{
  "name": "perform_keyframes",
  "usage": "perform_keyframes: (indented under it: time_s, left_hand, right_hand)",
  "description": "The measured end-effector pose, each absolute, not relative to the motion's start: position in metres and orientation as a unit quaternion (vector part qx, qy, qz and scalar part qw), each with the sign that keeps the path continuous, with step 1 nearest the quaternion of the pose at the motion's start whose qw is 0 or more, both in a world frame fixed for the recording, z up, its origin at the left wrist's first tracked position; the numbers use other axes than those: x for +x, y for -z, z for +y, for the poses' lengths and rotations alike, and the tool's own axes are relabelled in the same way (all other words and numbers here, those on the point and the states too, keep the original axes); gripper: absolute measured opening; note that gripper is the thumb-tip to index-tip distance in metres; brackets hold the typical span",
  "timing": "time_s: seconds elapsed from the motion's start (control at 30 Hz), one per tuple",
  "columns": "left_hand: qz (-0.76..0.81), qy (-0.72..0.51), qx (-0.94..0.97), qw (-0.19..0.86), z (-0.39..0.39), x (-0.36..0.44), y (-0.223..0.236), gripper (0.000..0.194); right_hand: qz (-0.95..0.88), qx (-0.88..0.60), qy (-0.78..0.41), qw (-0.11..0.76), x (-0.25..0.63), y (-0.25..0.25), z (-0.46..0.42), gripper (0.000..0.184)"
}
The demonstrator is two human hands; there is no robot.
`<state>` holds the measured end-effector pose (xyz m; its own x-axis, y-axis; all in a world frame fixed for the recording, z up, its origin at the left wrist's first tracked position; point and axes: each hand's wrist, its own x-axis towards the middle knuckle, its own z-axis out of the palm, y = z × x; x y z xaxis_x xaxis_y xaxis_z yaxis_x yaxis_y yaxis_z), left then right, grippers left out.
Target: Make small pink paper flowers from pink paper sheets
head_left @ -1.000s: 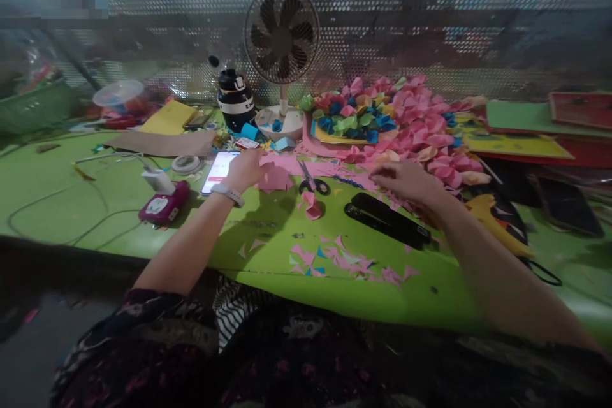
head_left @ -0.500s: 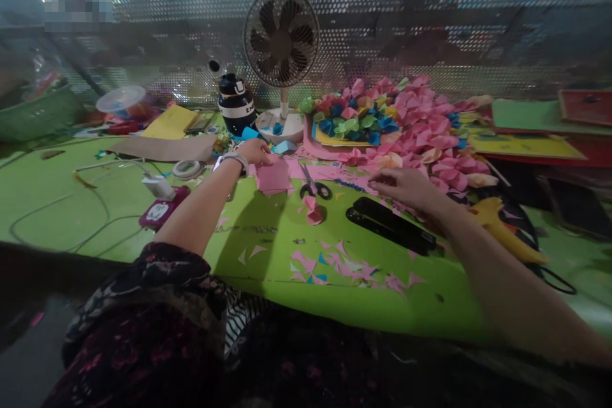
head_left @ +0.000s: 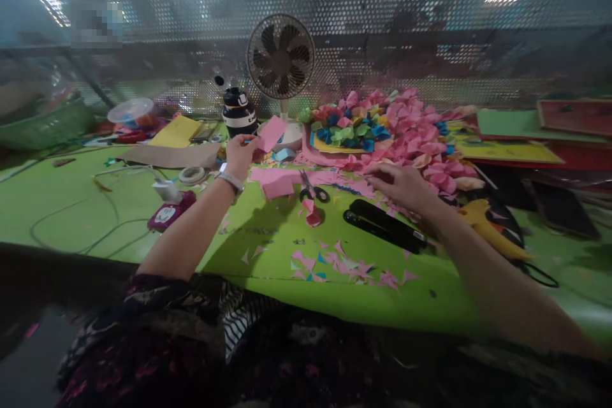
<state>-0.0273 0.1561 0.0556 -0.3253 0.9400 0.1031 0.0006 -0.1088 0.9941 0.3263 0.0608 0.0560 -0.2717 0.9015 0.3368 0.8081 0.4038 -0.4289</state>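
My left hand (head_left: 240,154) pinches a square of pink paper (head_left: 271,134), raised in front of the fan's base. Below it, another pink paper piece (head_left: 278,187) lies at the edge of a pink paper strip (head_left: 306,175). My right hand (head_left: 399,185) is over the strip's right end, its fingers loosely bent and apart, with nothing visible in them. Scissors (head_left: 313,191) with dark handles rest between the hands, a folded pink paper petal (head_left: 312,213) just below them. A black stapler (head_left: 385,226) lies under my right hand.
A heap of folded paper flowers (head_left: 415,127) rises behind my right hand. A fan (head_left: 281,57) and dark bottle (head_left: 238,116) stand at the back. Paper scraps (head_left: 354,266) litter the front. A charger (head_left: 166,190), cables and tape roll (head_left: 192,175) lie left, a phone (head_left: 564,207) right.
My left hand has lifted a pink paper square up from the table. My right hand stays nearly in place, and the view has tilted slightly upward.
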Motion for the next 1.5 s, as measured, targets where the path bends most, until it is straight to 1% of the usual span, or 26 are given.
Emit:
perform_keyframes:
  time_s: [0.07,0.1,0.17,0.2,0.23,0.3,0.37,0.43,0.5,0.57,0.63,0.73,0.8,0.87,0.97,1.0,1.13,1.23,1.5]
  left_hand:
    - [0.456,-0.642,0.351,0.507,0.129,-0.009,-0.061,0.018]
    - [0.422,-0.639,0.329,0.554,0.114,0.002,-0.062,0.017]
    - [0.38,-0.617,0.301,0.62,0.084,0.024,-0.061,0.014]
    - [0.369,-0.604,0.292,0.643,0.071,0.034,-0.06,0.012]
    - [0.359,-0.591,0.287,0.663,0.059,0.043,-0.058,0.011]
    - [0.346,-0.563,0.288,0.693,0.042,0.055,-0.056,0.009]
    - [0.331,-0.539,0.295,0.716,0.036,0.06,-0.054,0.007]
    - [0.325,-0.51,0.293,0.741,0.039,0.058,-0.053,0.01]
    - [0.323,-0.473,0.306,0.761,0.045,0.053,-0.051,0.015]
    - [0.314,-0.472,0.333,0.753,0.05,0.048,-0.048,0.013]
    - [0.3,-0.49,0.367,0.732,0.052,0.045,-0.043,0.017]
    - [0.286,-0.478,0.419,0.717,0.047,0.043,-0.036,0.021]
    - [0.284,-0.461,0.442,0.715,0.042,0.042,-0.032,0.029]
    - [0.28,-0.455,0.444,0.72,0.038,0.043,-0.03,0.038]
    - [0.258,-0.447,0.447,0.73,0.034,0.043,-0.028,0.054]
    - [0.253,-0.446,0.458,0.726,0.033,0.044,-0.027,0.056]
    - [0.265,-0.454,0.516,0.676,0.029,0.045,-0.026,0.044]
    - [0.274,-0.459,0.52,0.666,0.028,0.046,-0.026,0.04]
    - [0.291,-0.456,0.514,0.666,0.026,0.048,-0.027,0.039]
  right_hand:
    - [-0.798,-0.513,-0.069,0.308,0.309,-0.062,0.05,0.037]
    - [-0.805,-0.498,-0.053,0.319,0.298,-0.064,0.045,0.043]
    - [-0.829,-0.463,-0.026,0.313,0.276,-0.065,0.036,0.053]
    - [-0.841,-0.448,-0.01,0.304,0.265,-0.064,0.033,0.054]
    - [-0.847,-0.439,0.015,0.299,0.256,-0.063,0.031,0.052]
    - [-0.853,-0.421,0.055,0.302,0.245,-0.06,0.029,0.042]
    - [-0.851,-0.394,0.064,0.341,0.241,-0.057,0.027,0.034]
    - [-0.845,-0.355,0.035,0.398,0.242,-0.054,0.024,0.03]
    - [-0.847,-0.308,-0.017,0.433,0.243,-0.049,0.021,0.028]
    - [-0.856,-0.272,-0.067,0.434,0.242,-0.042,0.017,0.026]
    - [-0.858,-0.264,-0.101,0.43,0.238,-0.036,0.015,0.023]
    - [-0.819,-0.315,-0.152,0.455,0.231,-0.033,0.012,0.019]
    - [-0.769,-0.377,-0.188,0.481,0.228,-0.035,0.01,0.023]
    - [-0.722,-0.429,-0.21,0.501,0.227,-0.038,0.009,0.03]
    - [-0.691,-0.45,-0.227,0.518,0.226,-0.04,0.009,0.038]
    - [-0.686,-0.451,-0.234,0.521,0.226,-0.04,0.009,0.039]
    - [-0.671,-0.458,-0.262,0.521,0.225,-0.038,0.007,0.041]
    - [-0.664,-0.461,-0.278,0.519,0.225,-0.038,0.006,0.041]
    - [-0.655,-0.453,-0.298,0.527,0.225,-0.039,0.006,0.042]
